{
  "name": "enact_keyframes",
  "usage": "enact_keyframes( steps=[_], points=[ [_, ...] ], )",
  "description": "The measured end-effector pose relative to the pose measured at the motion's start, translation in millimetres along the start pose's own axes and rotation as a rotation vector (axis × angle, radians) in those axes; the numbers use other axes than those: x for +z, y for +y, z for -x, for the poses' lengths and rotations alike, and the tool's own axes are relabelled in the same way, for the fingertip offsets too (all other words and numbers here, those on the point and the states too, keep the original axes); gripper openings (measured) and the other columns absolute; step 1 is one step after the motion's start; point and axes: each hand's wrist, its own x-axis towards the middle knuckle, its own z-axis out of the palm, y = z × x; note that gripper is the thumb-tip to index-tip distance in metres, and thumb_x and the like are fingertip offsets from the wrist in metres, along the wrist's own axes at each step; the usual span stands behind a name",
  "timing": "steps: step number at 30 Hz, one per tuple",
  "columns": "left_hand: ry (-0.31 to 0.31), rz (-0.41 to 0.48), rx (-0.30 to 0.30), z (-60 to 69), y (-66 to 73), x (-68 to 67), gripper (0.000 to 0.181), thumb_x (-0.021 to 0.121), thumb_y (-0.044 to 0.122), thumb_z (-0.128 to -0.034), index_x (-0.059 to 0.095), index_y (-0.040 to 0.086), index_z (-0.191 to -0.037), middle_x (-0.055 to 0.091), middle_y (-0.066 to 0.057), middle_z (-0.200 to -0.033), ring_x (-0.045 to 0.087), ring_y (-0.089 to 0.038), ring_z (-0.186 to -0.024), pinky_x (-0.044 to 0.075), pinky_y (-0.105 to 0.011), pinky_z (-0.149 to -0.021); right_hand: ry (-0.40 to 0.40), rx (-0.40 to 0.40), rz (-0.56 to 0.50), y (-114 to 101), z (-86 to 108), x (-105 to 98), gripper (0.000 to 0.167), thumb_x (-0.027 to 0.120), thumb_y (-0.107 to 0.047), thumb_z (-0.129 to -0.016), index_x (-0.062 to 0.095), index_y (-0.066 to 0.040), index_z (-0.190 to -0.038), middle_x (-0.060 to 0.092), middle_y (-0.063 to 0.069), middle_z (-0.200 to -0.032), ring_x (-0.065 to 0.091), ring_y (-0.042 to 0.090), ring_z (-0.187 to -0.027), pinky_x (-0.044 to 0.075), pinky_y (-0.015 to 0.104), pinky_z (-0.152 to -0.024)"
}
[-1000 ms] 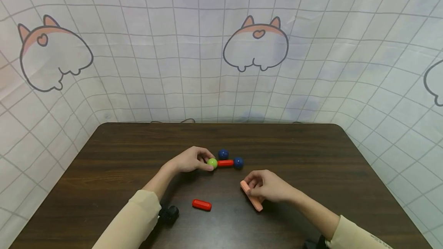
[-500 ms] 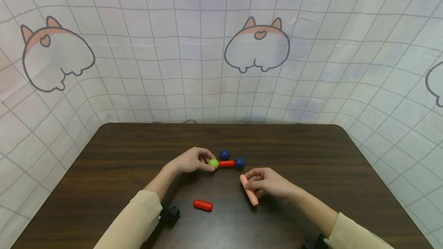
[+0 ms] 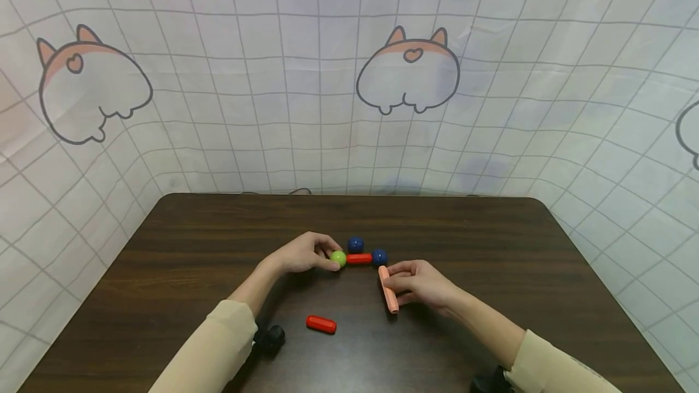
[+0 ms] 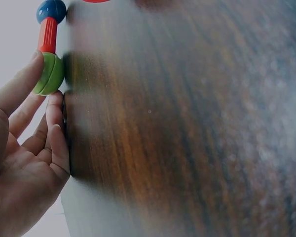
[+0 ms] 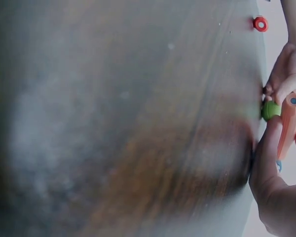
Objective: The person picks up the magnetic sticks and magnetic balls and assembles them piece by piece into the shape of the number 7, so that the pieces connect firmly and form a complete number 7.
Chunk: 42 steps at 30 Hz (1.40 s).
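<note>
My left hand [image 3: 303, 252] pinches a green ball [image 4: 50, 74] between thumb and fingers. A red rod [image 3: 358, 258] runs from that ball to a blue ball [image 3: 379, 257], in one line on the table. Just behind the rod sits a second blue ball [image 3: 355, 244]. In my right hand [image 3: 426, 285], thumb and fingers grip a longer orange rod [image 3: 388, 290]. Its far end is close to the right blue ball; whether they touch, I cannot tell. The right wrist view shows a small blue disc in the end of the orange rod [image 5: 289, 123].
A loose second red rod [image 3: 321, 324] lies nearer the front, between the forearms. Both rest on a dark wood-grain table [image 3: 218, 217]. Behind and beside it hangs a white grid-patterned cloth [image 3: 306, 77]. Black wrist devices [image 3: 270, 338] sit under the sleeves.
My right hand has carried the orange rod away from me and slightly left, toward the right blue ball, turning it more upright in the view. The left hand stays on the green ball.
</note>
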Motion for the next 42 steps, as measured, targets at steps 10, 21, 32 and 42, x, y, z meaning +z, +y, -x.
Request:
enact_keyframes(
  steps=[10, 21, 32, 42],
  points=[
    [0.003, 0.005, -0.005, -0.3, -0.1, 1.4, 0.031, 0.08, 0.016, -0.0918, 0.072, 0.003, -0.119, 0.068, -0.003, -0.101, 0.059, -0.02, -0.09, 0.049, -0.035, -0.078, 0.049, 0.022, -0.06, 2, -7.6, 3, 0.055, 0.066, -0.01, -0.099, 0.044, 0.022, -0.138, 0.062, 0.023, -0.122, 0.067, 0.022, -0.097, 0.058, 0.035, -0.084],
    [0.007, 0.001, -0.007, 0.2, 1.0, 1.7, 0.031, 0.081, 0.016, -0.0915, 0.072, 0.003, -0.119, 0.067, -0.002, -0.099, 0.058, -0.02, -0.089, 0.049, -0.034, -0.078, 0.031, 0.057, -0.058, 1, -10.6, 7, 0.044, 0.067, -0.008, -0.099, 0.053, 0.02, -0.13, 0.067, 0.02, -0.115, 0.069, 0.022, -0.098, 0.058, 0.038, -0.086],
    [0.008, -0.006, -0.009, -1.8, 2.2, 2.8, 0.031, 0.082, 0.016, -0.0907, 0.072, 0.004, -0.117, 0.067, -0.002, -0.098, 0.058, -0.019, -0.088, 0.048, -0.033, -0.078, 0.038, 0.083, -0.104, -2, -15.6, 15, 0.041, 0.067, -0.008, -0.1, 0.056, 0.02, -0.128, 0.07, 0.017, -0.106, 0.072, 0.023, -0.094, 0.057, 0.038, -0.086],
    [0.007, -0.02, 0.001, -0.9, 2.8, 1.3, 0.033, 0.081, 0.018, -0.0913, 0.072, 0.004, -0.119, 0.067, -0.001, -0.099, 0.058, -0.02, -0.09, 0.048, -0.034, -0.078, 0.05, 0.092, -0.117, -3, -18.9, 20, 0.036, 0.067, -0.008, -0.1, 0.06, 0.018, -0.124, 0.07, 0.017, -0.103, 0.073, 0.02, -0.091, 0.057, 0.035, -0.084]
  ],
)
